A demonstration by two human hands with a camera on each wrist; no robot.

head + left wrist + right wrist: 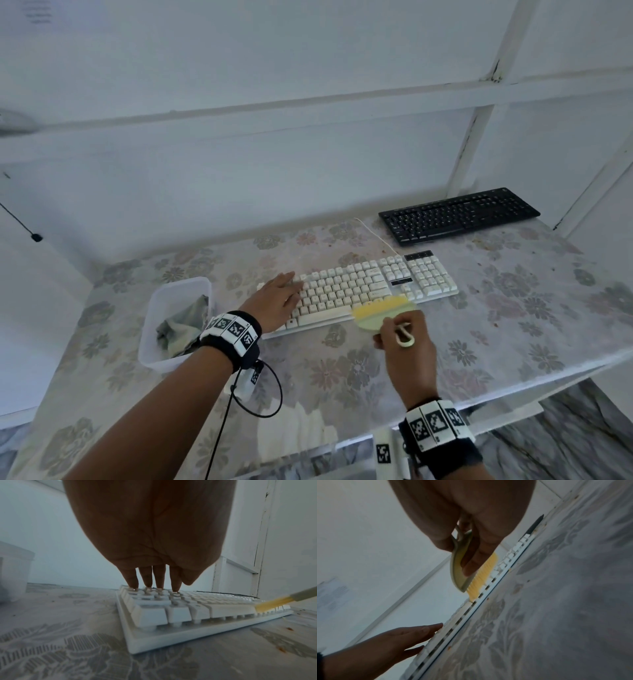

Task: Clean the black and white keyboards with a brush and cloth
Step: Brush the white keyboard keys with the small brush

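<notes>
Left hand [279, 301] lies flat, fingers [145, 580] straight, pinning the white keyboard [359, 291] steady while right hand [407, 346] fingers grip the yellow-bristled brush [383, 313] sweeping its front row

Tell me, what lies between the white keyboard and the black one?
In the head view, only flowered tablecloth separates the white keyboard from the black keyboard, crossed by a thin white cable.
</notes>
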